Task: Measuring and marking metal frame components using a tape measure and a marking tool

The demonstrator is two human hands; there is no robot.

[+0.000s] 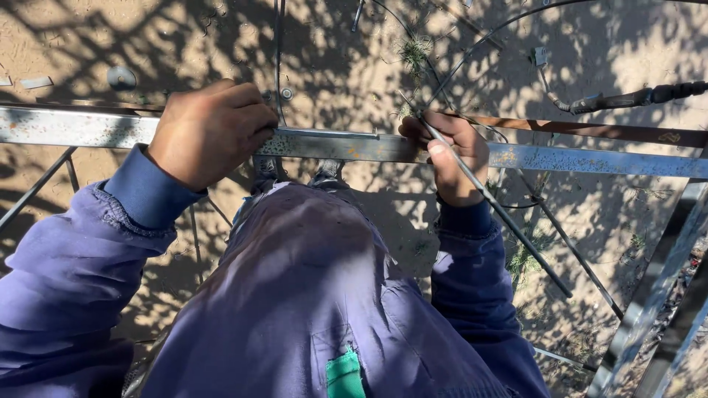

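The right hand (451, 158) is closing its fingers (441, 149) around a thin metal rod (501, 210), whose long axis is running from about ten o'clock, up by the thumb, down toward four o'clock, ending well past the wrist near the sandy ground at lower right. The rod's upper tip is crossing just above the flat steel bar (346, 146), which is lying almost horizontally, from nine o'clock to three o'clock, across the whole view. So rod and bar are meeting at a slant, with the right hand sitting directly at that crossing and touching both.

The left hand (210, 129) is wrapping over the same bar farther toward nine o'clock, fingers curled shut on its top edge beside a thin upright wire (279, 51) that is rising toward twelve o'clock. The right hand is clearly the nearer one to the rod; the left is well apart from it.

There is no work surface here: the bar is part of an open metal frame (649, 309), with sandy ground (346, 66) below, dappled in leaf shadow. A welding torch handle (641, 97) with its cable is lying at two o'clock, clear of both hands. The person's blue-clad knees are filling the six o'clock area, crowding the room beneath the bar.
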